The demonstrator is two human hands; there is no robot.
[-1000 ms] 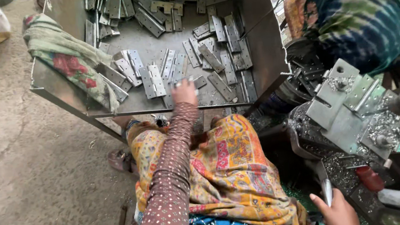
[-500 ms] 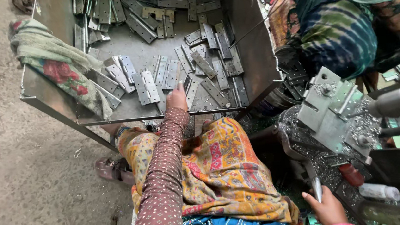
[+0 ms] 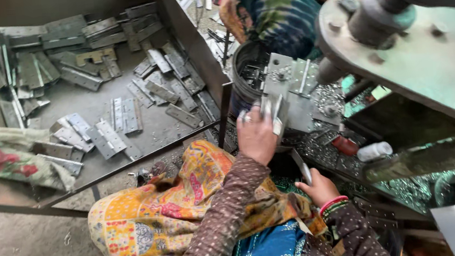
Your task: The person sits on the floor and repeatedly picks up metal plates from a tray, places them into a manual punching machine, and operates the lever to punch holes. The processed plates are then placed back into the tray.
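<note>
Holding a few flat grey metal hinge plates [image 3: 271, 113] in a closed grip, the left hand [image 3: 255, 136] sits beside the grey metal press fixture [image 3: 290, 92], while the right hand [image 3: 317, 187] pinches a thin metal strip [image 3: 302, 166] lower down.

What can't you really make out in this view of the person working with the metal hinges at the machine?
- Head view: the left hand holds metal hinges; how many is unclear, since the fingers cover them.
- The thin metal piece in the right hand is too small to identify.
- The dark bucket contents are shadowed.
- The machine is cut off by the top and right edges.
- The tray far end is cut by the top edge.
</note>
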